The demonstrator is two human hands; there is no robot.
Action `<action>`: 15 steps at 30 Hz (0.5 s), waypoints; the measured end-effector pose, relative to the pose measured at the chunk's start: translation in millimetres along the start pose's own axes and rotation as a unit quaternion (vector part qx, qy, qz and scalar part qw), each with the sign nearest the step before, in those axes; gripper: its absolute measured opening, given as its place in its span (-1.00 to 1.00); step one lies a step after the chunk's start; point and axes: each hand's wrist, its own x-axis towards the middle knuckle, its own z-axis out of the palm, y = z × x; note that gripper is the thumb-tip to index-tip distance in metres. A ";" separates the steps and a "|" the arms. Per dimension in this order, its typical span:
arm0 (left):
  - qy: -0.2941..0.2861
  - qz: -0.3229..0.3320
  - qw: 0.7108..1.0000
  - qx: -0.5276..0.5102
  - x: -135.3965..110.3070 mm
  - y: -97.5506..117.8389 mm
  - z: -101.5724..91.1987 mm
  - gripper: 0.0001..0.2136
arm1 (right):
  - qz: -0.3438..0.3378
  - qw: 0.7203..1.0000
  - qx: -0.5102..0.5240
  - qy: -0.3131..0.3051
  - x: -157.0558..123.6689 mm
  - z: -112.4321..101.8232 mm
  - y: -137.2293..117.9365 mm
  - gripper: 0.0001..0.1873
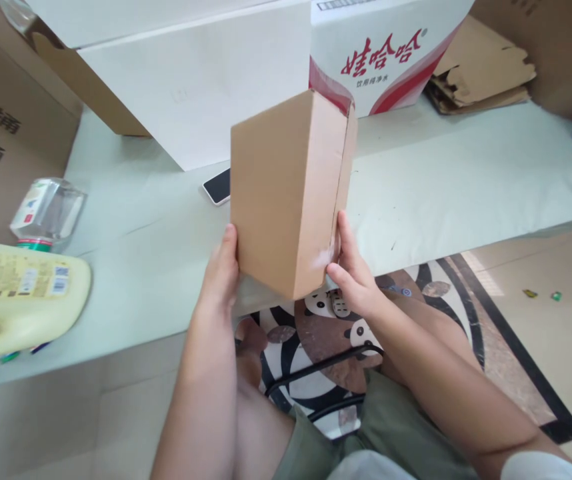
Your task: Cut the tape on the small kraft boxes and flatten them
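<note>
Above the near edge of the pale table (466, 180), between both hands, sits a small brown cardboard box (286, 193), held clear of the surface. Plain kraft board, unprinted on the two faces in view; broad face toward the camera's left, narrower face to the right carrying a flap seam that runs top to bottom, with a whitish scuffed patch low down by the right thumb. Box is taller than wide: long axis runs near-vertical, top tilted slightly away from the camera, bottom corner pointing down toward the person's lap. Left hand (221, 270) grips the lower left edge, thumb laid flat on the broad face, remaining fingers hidden behind the board. Right hand (353, 270) presses the lower right side, thumb along the seam edge, fingers curled partly closed against the narrow face. Behind the box: a large white carton (186, 87), and to its right a white-and-red printed carton (386, 53). A phone (217, 186) lies flat just left of the box. A clear plastic bottle (46, 213) and a yellow jug (21, 293) lie at the far left.
</note>
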 end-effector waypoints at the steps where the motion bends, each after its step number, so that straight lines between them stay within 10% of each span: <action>1: 0.010 -0.032 0.999 0.000 -0.4 0.2 1.8 -0.43 | 0.007 1.000 0.004 0.001 0.7 -1.9 -1.6 -0.12; 8: 0.011 -0.125 0.992 -0.030 -3.5 5.4 9.2 -0.65 | 0.031 0.998 0.045 0.033 2.6 -5.7 -3.5 -0.32; 15: -0.171 -0.223 0.958 -0.061 -15.5 14.0 13.3 -0.52 | -0.002 0.988 0.068 0.138 5.2 -13.7 -6.6 -0.52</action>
